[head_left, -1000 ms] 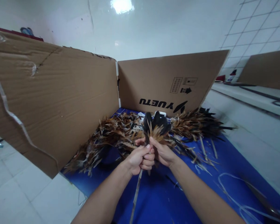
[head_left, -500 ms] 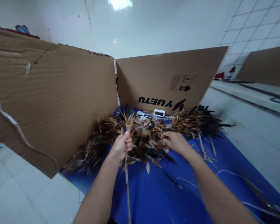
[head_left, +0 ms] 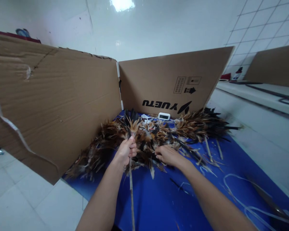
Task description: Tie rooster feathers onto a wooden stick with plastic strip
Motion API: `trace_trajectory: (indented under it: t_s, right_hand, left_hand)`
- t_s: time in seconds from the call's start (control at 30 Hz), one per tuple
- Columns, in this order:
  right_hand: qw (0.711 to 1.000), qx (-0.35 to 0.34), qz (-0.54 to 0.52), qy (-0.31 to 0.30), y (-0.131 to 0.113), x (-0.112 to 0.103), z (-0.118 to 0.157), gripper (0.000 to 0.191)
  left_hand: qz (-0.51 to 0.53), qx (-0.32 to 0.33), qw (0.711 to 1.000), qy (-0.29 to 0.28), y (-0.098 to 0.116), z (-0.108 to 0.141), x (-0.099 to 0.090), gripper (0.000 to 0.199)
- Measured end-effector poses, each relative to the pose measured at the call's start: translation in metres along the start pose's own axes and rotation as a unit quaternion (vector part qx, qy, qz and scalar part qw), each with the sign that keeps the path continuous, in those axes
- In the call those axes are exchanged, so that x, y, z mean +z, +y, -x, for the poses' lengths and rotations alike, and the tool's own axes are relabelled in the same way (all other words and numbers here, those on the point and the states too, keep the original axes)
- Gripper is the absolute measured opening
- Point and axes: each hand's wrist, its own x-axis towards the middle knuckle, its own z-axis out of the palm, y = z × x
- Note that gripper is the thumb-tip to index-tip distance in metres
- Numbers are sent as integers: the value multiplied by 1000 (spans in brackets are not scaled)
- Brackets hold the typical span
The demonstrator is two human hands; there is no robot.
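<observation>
My left hand is closed around a thin wooden stick, held upright with its lower end towards me. Brown and black feathers fan out from the stick's top, just above my thumb, like a feather duster's tip. To the right, over the loose feathers, my right hand has its fingers curled and pressed together. What they hold, if anything, is hidden. A pale cord lies looped on the blue tabletop near my right forearm.
Cardboard panels stand at the left and back. A small white digital device sits by the back panel. Bunched feathers and short sticks lie at the right. A dark blade-like object rests near the right edge.
My right hand has moved left and slightly down, closer to my left hand. Loose feathers and the cord on the right have shifted. My left hand keeps its hold on the stick.
</observation>
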Motion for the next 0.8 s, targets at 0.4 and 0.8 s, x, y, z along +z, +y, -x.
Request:
trace_trajectory:
  t_s: [0.4,0.8]
  right_hand:
    - [998,53,-36,22,40,-32,12,25]
    - [966,151,-72,196,23,36,-22,15]
  left_hand:
    - [-7,-5,1000,-4,-1,0,0,42]
    - [-17,-21,1000,-15,-5,2,5,44]
